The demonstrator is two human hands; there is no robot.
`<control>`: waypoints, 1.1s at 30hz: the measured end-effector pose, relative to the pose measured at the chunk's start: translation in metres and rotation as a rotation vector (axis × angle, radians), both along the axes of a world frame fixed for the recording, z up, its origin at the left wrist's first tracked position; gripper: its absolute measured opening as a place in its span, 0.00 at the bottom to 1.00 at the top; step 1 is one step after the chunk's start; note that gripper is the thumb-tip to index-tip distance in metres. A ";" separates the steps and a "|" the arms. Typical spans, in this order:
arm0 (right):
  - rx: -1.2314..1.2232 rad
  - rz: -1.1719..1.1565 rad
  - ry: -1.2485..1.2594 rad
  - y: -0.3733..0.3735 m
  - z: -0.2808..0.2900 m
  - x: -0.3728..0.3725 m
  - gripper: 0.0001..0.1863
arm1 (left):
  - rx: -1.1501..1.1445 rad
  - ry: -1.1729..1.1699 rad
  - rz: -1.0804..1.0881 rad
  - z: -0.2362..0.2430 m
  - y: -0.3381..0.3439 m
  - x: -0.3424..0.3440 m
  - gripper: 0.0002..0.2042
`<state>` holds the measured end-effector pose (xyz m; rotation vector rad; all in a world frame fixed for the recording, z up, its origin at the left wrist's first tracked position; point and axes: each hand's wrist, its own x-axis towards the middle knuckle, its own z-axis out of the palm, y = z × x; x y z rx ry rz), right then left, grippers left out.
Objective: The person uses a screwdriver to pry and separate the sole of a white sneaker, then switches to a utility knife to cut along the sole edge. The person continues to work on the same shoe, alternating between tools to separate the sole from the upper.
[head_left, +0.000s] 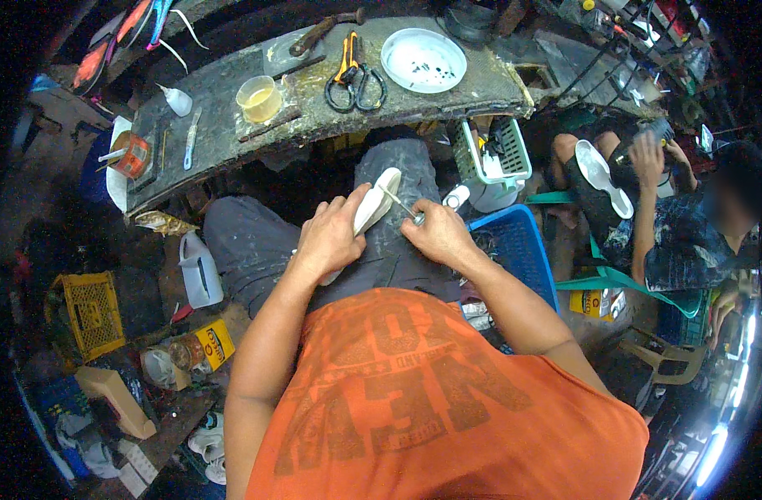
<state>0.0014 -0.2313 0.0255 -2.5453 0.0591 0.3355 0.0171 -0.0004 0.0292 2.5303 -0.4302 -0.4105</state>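
My left hand (331,237) is closed on a white shoe sole (374,202), which lies tilted over my lap on my grey trousers (248,242). My right hand (439,233) grips a small metal-handled tool (415,217); a thin pale tip or strip (393,197) runs from it onto the sole's upper part. Whether that strip is part of the tool, I cannot tell. A small white cylindrical object (456,197) is just beyond my right hand.
The workbench (231,96) holds scissors (348,71), a cup (259,99), bottle, knife and white dish (423,59). Baskets (523,242) sit at my right. A co-worker (681,233) sits there with a sole (602,179) on the lap. Crates (89,317) and jugs are at my left.
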 end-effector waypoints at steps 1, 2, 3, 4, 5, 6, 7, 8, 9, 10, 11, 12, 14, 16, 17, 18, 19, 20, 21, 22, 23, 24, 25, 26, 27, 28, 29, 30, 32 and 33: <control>-0.006 0.018 0.010 0.000 -0.001 0.000 0.22 | -0.003 -0.008 -0.001 0.000 0.000 0.000 0.44; -0.015 0.022 0.002 0.000 -0.002 -0.001 0.23 | -0.001 -0.008 0.002 -0.001 0.000 0.000 0.44; -0.026 0.025 -0.006 0.000 -0.003 -0.002 0.23 | -0.003 -0.012 0.005 -0.001 0.000 0.001 0.44; -0.029 0.036 -0.035 0.000 -0.004 -0.003 0.23 | 0.000 -0.003 0.003 -0.002 0.001 0.002 0.44; -0.033 0.048 -0.065 -0.001 -0.005 -0.005 0.23 | -0.009 0.012 0.004 -0.003 0.001 0.003 0.44; -0.039 0.074 -0.068 -0.002 -0.007 -0.004 0.23 | -0.011 0.040 0.001 -0.004 0.001 0.004 0.45; 0.019 0.035 -0.035 -0.004 -0.008 -0.002 0.23 | -0.012 0.066 -0.002 -0.004 0.001 0.005 0.45; 0.076 0.011 0.025 -0.007 -0.009 0.001 0.24 | 0.026 0.045 -0.023 -0.004 0.001 0.004 0.46; 0.130 -0.026 0.070 -0.011 -0.009 0.005 0.24 | 0.064 0.022 -0.046 -0.004 0.001 0.003 0.47; 0.118 -0.033 0.025 -0.012 -0.009 0.007 0.23 | 0.100 -0.023 -0.067 -0.004 0.001 0.003 0.48; 0.242 -0.072 0.097 -0.015 -0.007 0.009 0.22 | 0.093 -0.099 -0.090 -0.003 0.000 0.003 0.50; 0.343 -0.134 0.174 -0.018 -0.005 0.011 0.21 | 0.084 -0.194 -0.114 -0.002 0.000 0.004 0.51; 0.505 -0.221 0.291 -0.026 0.004 0.012 0.20 | 0.053 -0.208 -0.191 -0.001 0.002 0.010 0.54; 0.633 -0.269 0.362 -0.038 0.016 0.010 0.21 | -0.214 0.045 -0.148 0.000 0.004 0.017 0.51; 0.725 -0.273 0.316 -0.045 0.022 0.005 0.22 | -0.335 0.174 -0.128 0.001 0.005 0.021 0.49; 0.827 -0.266 0.266 -0.053 0.027 -0.002 0.24 | -0.314 0.096 -0.151 0.002 0.006 0.023 0.45; 0.974 -0.205 0.173 -0.062 0.031 -0.012 0.27 | -0.292 0.116 -0.164 0.003 0.007 0.026 0.44; 1.130 -0.275 0.209 -0.064 0.030 -0.019 0.33 | -0.284 0.114 -0.185 0.004 0.007 0.028 0.44; 1.075 -0.323 0.328 -0.066 0.027 -0.027 0.31 | -0.249 0.112 -0.200 0.007 0.007 0.029 0.43; 1.105 -0.353 0.418 -0.067 0.023 -0.039 0.30 | -0.251 0.091 -0.189 0.009 0.005 0.030 0.42; 1.049 -0.447 0.545 -0.067 0.019 -0.047 0.29 | -0.277 0.055 -0.192 0.013 0.003 0.031 0.41; 1.061 -0.514 0.570 -0.069 0.015 -0.052 0.26 | -0.255 0.051 -0.181 0.018 0.002 0.030 0.41; 1.176 -0.481 0.435 -0.073 0.012 -0.053 0.25 | -0.232 0.050 -0.164 0.023 0.001 0.028 0.41; 1.231 -0.486 0.353 -0.079 0.011 -0.052 0.24 | -0.168 -0.044 -0.131 0.028 0.000 0.022 0.40; 1.283 -0.498 0.295 -0.083 0.011 -0.050 0.23 | -0.090 -0.164 -0.176 0.032 -0.002 0.017 0.42; 1.362 -0.489 0.227 -0.090 0.014 -0.043 0.24 | -0.035 -0.240 -0.244 0.036 -0.004 0.010 0.43; 1.370 -0.494 0.193 -0.097 0.018 -0.036 0.29 | -0.006 -0.399 -0.303 0.039 -0.006 0.004 0.44; 1.372 -0.463 0.176 -0.100 0.023 -0.031 0.32 | -0.005 -0.394 -0.351 0.040 -0.008 -0.005 0.45; 1.343 -0.409 0.124 -0.101 0.036 -0.024 0.38 | -0.072 -0.258 -0.393 0.037 -0.012 -0.018 0.39; 1.323 -0.372 0.135 -0.097 0.042 -0.022 0.38 | -0.094 -0.191 -0.401 0.034 -0.011 -0.021 0.37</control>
